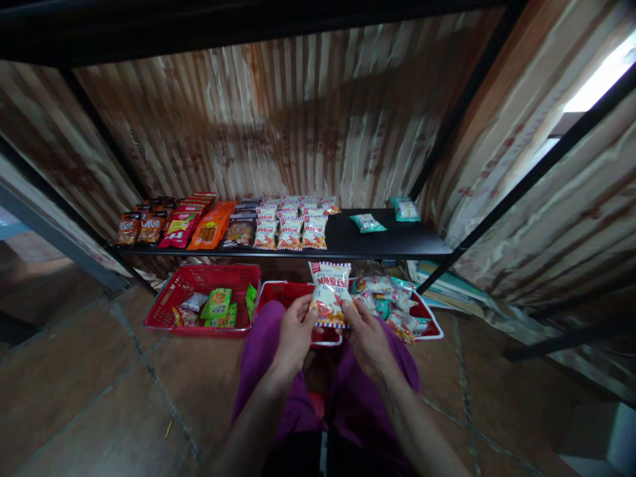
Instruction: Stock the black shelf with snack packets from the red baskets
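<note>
Between both hands I hold a white and red snack bag (330, 291) above my knees, in front of the shelf. My left hand (298, 328) grips its lower left side, and my right hand (366, 331) pinches the lower right corner. Matching snack bags (289, 232) stand in rows on the black shelf (397, 244). To their right lie two teal and white bags, one teal bag (368, 222) nearer the middle and another (405, 209) by the post. Below, a red basket (431, 318) on the right holds mixed teal and white bags.
Farther left on the shelf are dark brown packs (152, 225), red packs (183, 225), an orange pack (212, 225) and black packs (239, 230). A left red basket (163, 308) holds green packs (217, 303). Another red basket (278, 291) sits behind my knees. Black posts (479, 218) frame the shelf.
</note>
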{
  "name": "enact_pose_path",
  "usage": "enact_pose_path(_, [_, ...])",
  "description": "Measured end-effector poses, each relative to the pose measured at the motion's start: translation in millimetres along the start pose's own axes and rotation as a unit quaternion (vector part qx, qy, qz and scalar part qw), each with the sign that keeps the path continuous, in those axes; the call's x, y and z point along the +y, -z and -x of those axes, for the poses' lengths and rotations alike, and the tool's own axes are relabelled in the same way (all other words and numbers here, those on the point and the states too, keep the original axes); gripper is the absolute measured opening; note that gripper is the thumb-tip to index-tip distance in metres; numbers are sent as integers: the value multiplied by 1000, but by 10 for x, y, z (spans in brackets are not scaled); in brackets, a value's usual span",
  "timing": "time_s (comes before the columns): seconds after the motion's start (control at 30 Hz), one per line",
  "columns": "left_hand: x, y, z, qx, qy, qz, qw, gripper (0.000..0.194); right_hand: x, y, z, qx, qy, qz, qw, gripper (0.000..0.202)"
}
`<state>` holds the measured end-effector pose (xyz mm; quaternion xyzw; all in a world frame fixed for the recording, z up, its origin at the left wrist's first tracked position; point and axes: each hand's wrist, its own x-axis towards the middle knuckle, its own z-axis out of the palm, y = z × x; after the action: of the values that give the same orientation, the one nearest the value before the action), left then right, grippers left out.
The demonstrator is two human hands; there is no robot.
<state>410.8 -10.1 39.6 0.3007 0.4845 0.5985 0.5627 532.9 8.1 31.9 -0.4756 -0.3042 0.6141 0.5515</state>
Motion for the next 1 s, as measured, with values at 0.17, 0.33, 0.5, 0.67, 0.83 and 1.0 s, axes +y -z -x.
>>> enact_pose_path(0.17, [-274, 26, -122, 2, 6, 2, 1000, 37, 201, 91, -138, 48, -24, -11, 998, 47])
enact_pose_path(0.33, [-526, 6, -385, -5, 15, -13, 1000, 36, 401, 239, -359, 48, -39, -34, 997, 52])
enact_pose_path(0.5, [-636, -256, -786, 3, -2, -58, 998, 39, 435, 455, -751, 107, -39, -80, 990, 57])
enact_pose_path(0.67, [-669, -742, -1372, -7, -30, -99, 995, 33, 91, 608, -1344, 139, -6, -46, 989, 58])
enact_pose_path(0.83, [-619, -1219, -2021, 23, -127, -187, 974, 45, -328, 637, -2177, 109, 82, 18, 990, 52])
enact_pose_path(1.0, [-545, -1549, -2662, 12, -169, -249, 954, 63, -551, 500, -3046, 99, 123, -8, 987, 43])
